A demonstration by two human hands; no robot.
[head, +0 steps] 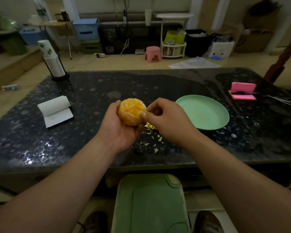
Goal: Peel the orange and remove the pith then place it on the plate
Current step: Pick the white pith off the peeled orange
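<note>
- Cradling the orange [131, 113] at frame centre, my left hand [119, 132] curls its fingers round the fruit's left side and underside.
- My right hand [168, 120] pinches thumb and forefinger together on the orange's right edge.
- I see the orange with its peel off, held above the table [91, 132].
- The plate [203, 113] sits right of centre, apart from the orange.
- Scraps [151, 137] lie on the table below my right hand.
- A paper roll [55, 110] lies at left.
</note>
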